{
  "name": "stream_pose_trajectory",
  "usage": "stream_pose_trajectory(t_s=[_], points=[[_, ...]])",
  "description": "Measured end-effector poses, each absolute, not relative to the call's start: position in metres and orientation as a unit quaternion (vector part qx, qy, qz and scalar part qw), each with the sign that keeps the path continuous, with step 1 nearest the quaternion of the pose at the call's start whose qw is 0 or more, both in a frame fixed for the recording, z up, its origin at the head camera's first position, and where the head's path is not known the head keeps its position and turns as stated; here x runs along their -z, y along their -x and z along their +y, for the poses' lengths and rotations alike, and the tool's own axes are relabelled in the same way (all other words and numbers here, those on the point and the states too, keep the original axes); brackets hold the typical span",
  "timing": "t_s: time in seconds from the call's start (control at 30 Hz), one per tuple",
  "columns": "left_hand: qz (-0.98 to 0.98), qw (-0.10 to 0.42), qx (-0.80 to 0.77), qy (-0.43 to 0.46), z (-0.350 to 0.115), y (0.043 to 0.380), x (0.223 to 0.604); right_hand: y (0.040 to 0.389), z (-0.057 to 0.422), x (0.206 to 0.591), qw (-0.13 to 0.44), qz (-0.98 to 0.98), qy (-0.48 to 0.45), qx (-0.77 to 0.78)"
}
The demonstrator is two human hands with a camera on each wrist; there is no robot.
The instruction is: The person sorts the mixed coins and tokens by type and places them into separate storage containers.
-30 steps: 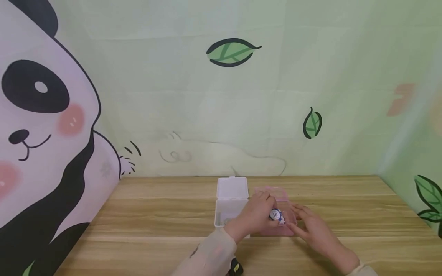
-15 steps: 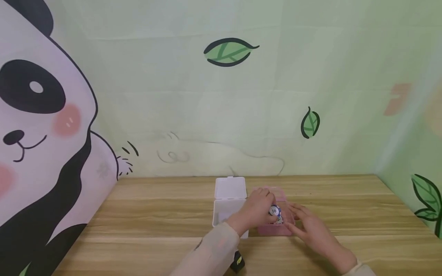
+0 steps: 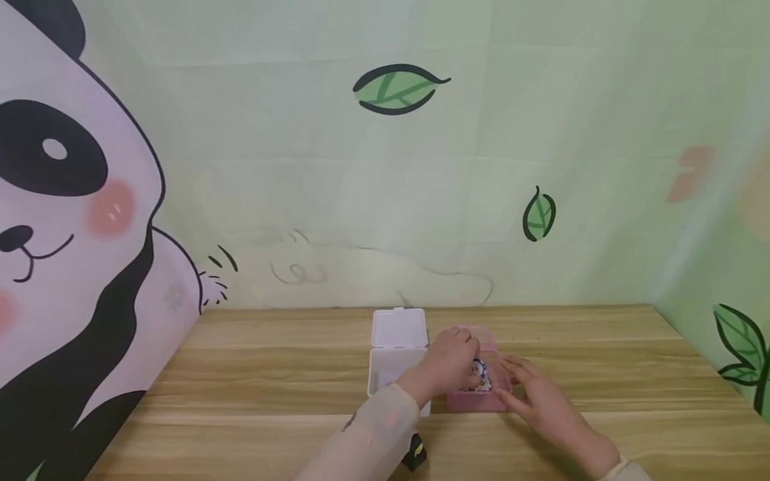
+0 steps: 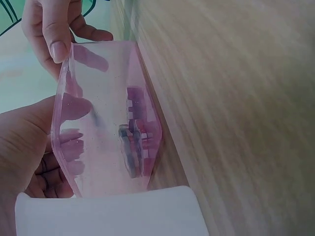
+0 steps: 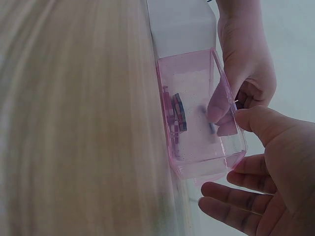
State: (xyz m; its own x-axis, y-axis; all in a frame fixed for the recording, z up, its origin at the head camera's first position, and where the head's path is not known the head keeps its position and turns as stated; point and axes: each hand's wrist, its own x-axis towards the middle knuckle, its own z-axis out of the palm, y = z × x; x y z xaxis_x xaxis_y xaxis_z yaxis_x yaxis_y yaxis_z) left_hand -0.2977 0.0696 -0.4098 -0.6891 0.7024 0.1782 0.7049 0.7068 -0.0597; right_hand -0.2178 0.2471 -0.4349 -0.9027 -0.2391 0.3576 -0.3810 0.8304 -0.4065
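My left hand reaches over the near wall of an open pink translucent box. Its thumb and fingers pinch a blue-and-white poker chip, mostly covered by the fingers in the head view. Through the box's clear wall, several more chips show on its floor in the right wrist view. My right hand holds the box's right end, thumb at the rim and some fingers spread along the outside. The pink lid lies folded back behind.
A white box with its lid flipped open stands just left of the pink one, partly behind my left forearm. A small black object with a yellow-green mark shows beneath that forearm. Behind the wooden table hangs a printed cloth.
The chip's face with its 10 showed plainly before; now it is turned and partly hidden by my left fingers. The right hand stays at the box. The head view has shifted slightly.
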Motion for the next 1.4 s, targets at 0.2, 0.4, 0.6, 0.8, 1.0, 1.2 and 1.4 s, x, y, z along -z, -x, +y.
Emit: stream_pose_trajectory(t_s=[0.2,0.4,0.6,0.8,1.0,1.2,1.4], points=[[-0.918,0.090,0.006,0.385,0.068,0.298,0.409,0.218,0.246,0.434,0.144,-0.946,-0.163,-0.242],[-0.917,0.095,0.006,0.386,0.066,0.297,0.408,0.218,0.247,0.434,0.145,-0.946,-0.164,-0.239],[-0.918,0.102,0.011,0.384,0.061,0.295,0.408,0.217,0.246,0.434,0.150,-0.945,-0.167,-0.237],[-0.917,0.111,0.012,0.382,0.058,0.294,0.406,0.216,0.245,0.433,0.154,-0.946,-0.164,-0.234],[-0.915,0.119,0.009,0.386,0.055,0.292,0.403,0.217,0.245,0.433,0.152,-0.946,-0.165,-0.233],[-0.914,0.122,0.014,0.386,0.051,0.290,0.402,0.217,0.244,0.434,0.155,-0.945,-0.169,-0.234],[-0.910,0.139,0.018,0.391,0.048,0.286,0.400,0.217,0.245,0.432,0.151,-0.946,-0.165,-0.234]])
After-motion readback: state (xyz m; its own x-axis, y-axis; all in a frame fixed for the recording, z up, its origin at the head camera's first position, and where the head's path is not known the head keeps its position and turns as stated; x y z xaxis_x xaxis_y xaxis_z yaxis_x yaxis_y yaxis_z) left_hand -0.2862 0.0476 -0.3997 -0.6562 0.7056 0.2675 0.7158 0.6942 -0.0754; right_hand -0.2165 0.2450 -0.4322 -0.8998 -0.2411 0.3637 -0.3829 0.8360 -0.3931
